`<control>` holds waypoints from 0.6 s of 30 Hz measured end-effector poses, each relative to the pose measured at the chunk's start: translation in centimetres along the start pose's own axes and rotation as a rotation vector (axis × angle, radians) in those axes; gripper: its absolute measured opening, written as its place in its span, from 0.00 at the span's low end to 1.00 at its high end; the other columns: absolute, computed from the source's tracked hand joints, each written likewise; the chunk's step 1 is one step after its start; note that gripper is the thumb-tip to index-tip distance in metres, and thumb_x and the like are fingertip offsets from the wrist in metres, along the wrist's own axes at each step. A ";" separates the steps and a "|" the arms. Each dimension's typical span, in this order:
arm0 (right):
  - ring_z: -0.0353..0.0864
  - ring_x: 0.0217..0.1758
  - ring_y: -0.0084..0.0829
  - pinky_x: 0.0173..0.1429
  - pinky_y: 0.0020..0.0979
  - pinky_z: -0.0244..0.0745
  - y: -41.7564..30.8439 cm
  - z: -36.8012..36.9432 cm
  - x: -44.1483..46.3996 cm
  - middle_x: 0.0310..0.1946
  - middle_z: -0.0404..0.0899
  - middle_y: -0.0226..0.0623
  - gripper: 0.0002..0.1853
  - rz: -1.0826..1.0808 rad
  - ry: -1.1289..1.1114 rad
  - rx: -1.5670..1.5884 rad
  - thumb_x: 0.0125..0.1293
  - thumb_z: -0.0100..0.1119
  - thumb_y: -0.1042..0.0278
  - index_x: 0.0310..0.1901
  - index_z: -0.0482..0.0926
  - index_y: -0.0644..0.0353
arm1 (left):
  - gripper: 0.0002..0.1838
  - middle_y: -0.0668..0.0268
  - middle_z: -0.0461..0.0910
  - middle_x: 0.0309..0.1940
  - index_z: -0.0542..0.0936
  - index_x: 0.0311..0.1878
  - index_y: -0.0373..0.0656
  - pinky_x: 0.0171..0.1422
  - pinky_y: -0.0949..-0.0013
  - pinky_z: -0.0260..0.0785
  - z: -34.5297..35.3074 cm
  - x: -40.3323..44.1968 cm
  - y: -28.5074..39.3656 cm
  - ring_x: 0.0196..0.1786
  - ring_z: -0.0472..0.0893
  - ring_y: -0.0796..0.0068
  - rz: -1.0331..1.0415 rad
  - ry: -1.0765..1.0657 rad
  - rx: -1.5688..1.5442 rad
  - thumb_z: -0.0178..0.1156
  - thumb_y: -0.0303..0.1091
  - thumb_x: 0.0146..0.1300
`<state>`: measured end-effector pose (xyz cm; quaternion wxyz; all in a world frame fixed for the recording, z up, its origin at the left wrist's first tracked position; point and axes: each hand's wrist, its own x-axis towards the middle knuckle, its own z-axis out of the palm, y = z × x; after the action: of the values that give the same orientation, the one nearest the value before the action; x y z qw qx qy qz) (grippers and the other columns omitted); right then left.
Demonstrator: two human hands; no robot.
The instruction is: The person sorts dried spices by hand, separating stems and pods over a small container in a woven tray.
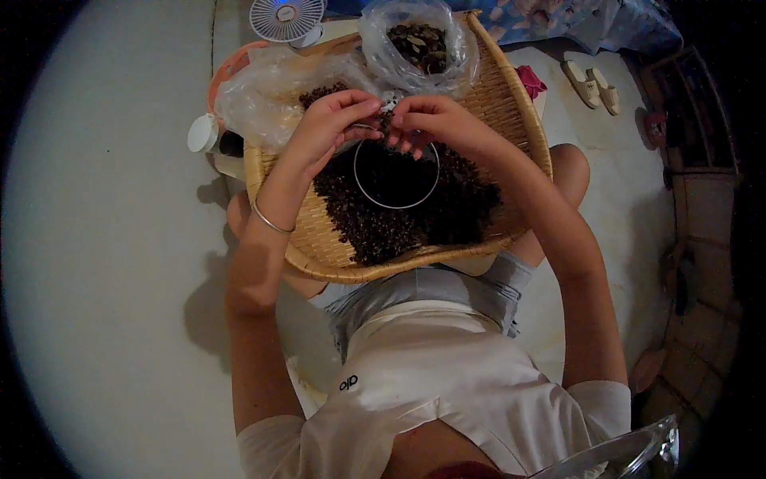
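Observation:
Above a round metal-rimmed bowl (436,188), my left hand (339,126) and my right hand (435,122) are close together with fingers bent in a pinch. A small dark dried clump (386,121) shows between the fingertips of both hands; its exact kind is too small to make out. The bowl looks dark inside. It sits among loose dark dried bits (363,219) spread over a woven bamboo tray (319,255), which rests across my lap.
At the tray's far side stand an open plastic bag (459,68) of dark dried pieces and a crumpled clear bag (259,104). Beyond are a small white fan (287,17), a white-lidded jar (202,134) and an orange basket rim (215,84). Slippers (582,84) lie at right.

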<state>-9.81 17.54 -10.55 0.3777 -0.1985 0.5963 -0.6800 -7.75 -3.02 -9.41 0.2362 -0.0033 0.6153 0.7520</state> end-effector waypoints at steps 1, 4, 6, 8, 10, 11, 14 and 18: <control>0.76 0.30 0.22 0.31 0.22 0.73 0.1 0.0 0.0 0.31 0.77 0.35 0.09 0.001 -0.004 0.011 0.62 0.47 0.65 0.36 0.73 0.61 | 0.12 0.67 0.77 0.34 0.75 0.43 0.39 0.41 0.75 0.72 0.0 0.0 0.0 0.36 0.77 0.79 0.000 0.000 0.000 0.56 0.35 0.60; 0.76 0.30 0.22 0.31 0.22 0.72 0.1 -0.1 0.0 0.31 0.77 0.36 0.08 0.021 0.013 0.067 0.61 0.46 0.67 0.37 0.72 0.62 | 0.12 0.67 0.77 0.34 0.75 0.43 0.39 0.41 0.75 0.72 0.1 0.0 0.1 0.37 0.77 0.79 -0.007 0.011 0.006 0.56 0.35 0.60; 0.75 0.30 0.22 0.31 0.21 0.72 -0.1 0.1 -0.1 0.31 0.77 0.36 0.08 0.037 0.025 0.087 0.61 0.46 0.67 0.37 0.72 0.62 | 0.10 0.68 0.77 0.32 0.75 0.40 0.38 0.41 0.77 0.72 0.4 -0.2 0.3 0.36 0.77 0.79 -0.013 0.039 -0.005 0.56 0.34 0.59; 0.75 0.30 0.21 0.31 0.21 0.72 -0.2 0.1 -0.1 0.31 0.77 0.36 0.08 0.052 0.036 0.106 0.61 0.46 0.68 0.37 0.72 0.62 | 0.10 0.68 0.77 0.32 0.75 0.40 0.39 0.41 0.77 0.72 0.4 -0.2 0.4 0.36 0.77 0.79 -0.010 0.033 -0.006 0.56 0.34 0.59; 0.75 0.30 0.21 0.31 0.21 0.72 0.1 -0.1 0.0 0.31 0.77 0.35 0.08 0.034 0.008 0.126 0.61 0.46 0.67 0.38 0.72 0.62 | 0.09 0.68 0.77 0.32 0.75 0.40 0.39 0.41 0.77 0.73 0.4 -0.2 0.4 0.36 0.77 0.79 -0.008 0.027 -0.007 0.56 0.34 0.60; 0.75 0.30 0.21 0.31 0.21 0.72 0.2 -0.1 0.0 0.31 0.77 0.35 0.08 0.034 0.008 0.126 0.61 0.46 0.67 0.38 0.72 0.62 | 0.09 0.68 0.77 0.33 0.75 0.40 0.39 0.41 0.77 0.73 0.3 -0.1 0.3 0.36 0.77 0.79 -0.004 0.018 -0.006 0.56 0.34 0.60; 0.75 0.30 0.21 0.30 0.21 0.71 0.2 -0.2 0.0 0.31 0.76 0.35 0.08 0.031 0.001 0.120 0.61 0.47 0.67 0.38 0.72 0.61 | 0.10 0.67 0.77 0.33 0.75 0.40 0.39 0.41 0.77 0.73 0.2 0.0 0.1 0.36 0.78 0.79 0.002 0.012 -0.011 0.56 0.34 0.60; 0.74 0.29 0.20 0.29 0.20 0.70 0.1 -0.1 -0.1 0.30 0.76 0.34 0.09 0.034 0.004 0.158 0.62 0.49 0.65 0.38 0.72 0.61 | 0.10 0.67 0.77 0.33 0.75 0.40 0.38 0.40 0.77 0.73 0.4 -0.1 0.2 0.36 0.78 0.79 -0.002 0.010 -0.018 0.55 0.34 0.60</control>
<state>-9.80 17.66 -10.70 0.4027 -0.1566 0.5448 -0.7187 -7.67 -2.72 -9.10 0.2339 -0.0097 0.6098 0.7572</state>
